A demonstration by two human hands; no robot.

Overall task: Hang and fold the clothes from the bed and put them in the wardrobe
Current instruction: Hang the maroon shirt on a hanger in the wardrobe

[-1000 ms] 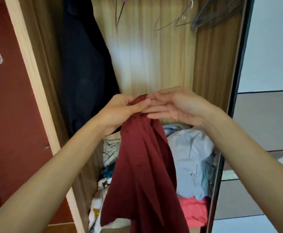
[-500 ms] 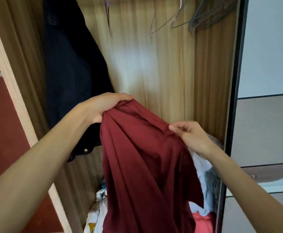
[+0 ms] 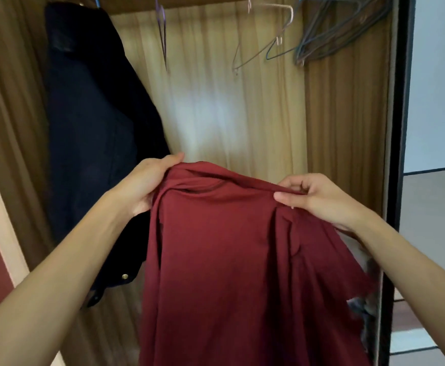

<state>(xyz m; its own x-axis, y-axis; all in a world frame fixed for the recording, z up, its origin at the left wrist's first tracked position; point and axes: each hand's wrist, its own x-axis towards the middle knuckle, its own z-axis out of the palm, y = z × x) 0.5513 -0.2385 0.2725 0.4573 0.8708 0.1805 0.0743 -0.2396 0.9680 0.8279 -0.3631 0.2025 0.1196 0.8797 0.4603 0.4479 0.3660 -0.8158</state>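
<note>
Both hands' fingers [image 3: 173, 158] around maroon shirt [image 3: 242, 260]

No readable text, labels, brands, numbers or signs appear anywhere: none on the red garment [image 3: 229, 260], the dark jacket [image 3: 94, 133], or the wardrobe [image 3: 229, 114].

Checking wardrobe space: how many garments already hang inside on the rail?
1: a dark navy jacket hangs at the left. The maroon shirt is held in both hands, unhung. Others may hide beyond the frame.
</note>
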